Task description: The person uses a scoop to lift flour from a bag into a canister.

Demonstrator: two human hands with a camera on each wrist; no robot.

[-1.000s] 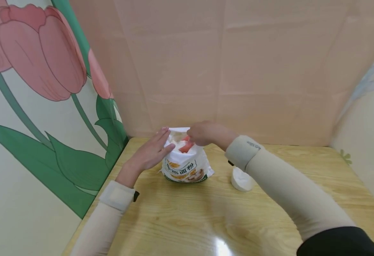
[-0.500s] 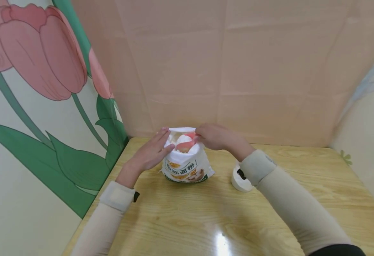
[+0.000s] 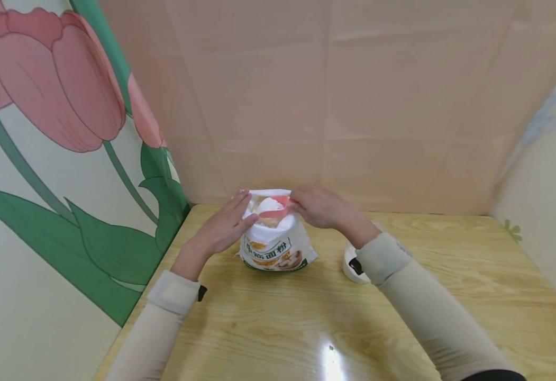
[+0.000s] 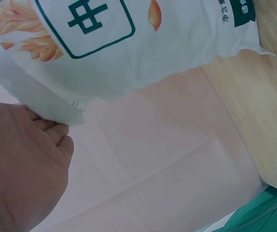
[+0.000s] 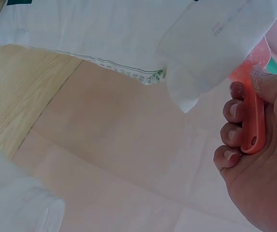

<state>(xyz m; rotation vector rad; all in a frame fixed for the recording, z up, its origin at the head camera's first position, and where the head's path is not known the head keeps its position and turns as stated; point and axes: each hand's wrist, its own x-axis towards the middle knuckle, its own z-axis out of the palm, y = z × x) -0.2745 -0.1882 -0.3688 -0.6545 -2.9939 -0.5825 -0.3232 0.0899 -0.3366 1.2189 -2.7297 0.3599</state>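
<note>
A white flour bag with Chinese lettering stands upright on the table, its mouth open at the top. My left hand holds the left side of its rim, thumb toward the front. In the left wrist view its fingers bend against the folded bag edge. My right hand grips a pink-red scoop by the handle, fingers wrapped round it, as the right wrist view shows. White flour is heaped at the scoop, within the bag's mouth. Powder dusts my right thumb.
A small white bowl stands right of the bag, partly hidden by my right wrist. The wooden table meets a pinkish cloth backdrop behind the bag. A tulip-painted wall borders the left side.
My right hand has drawn back rightward over the bag's right rim, and the scoop with its flour now shows more fully in the mouth. My left hand has stayed in place.
</note>
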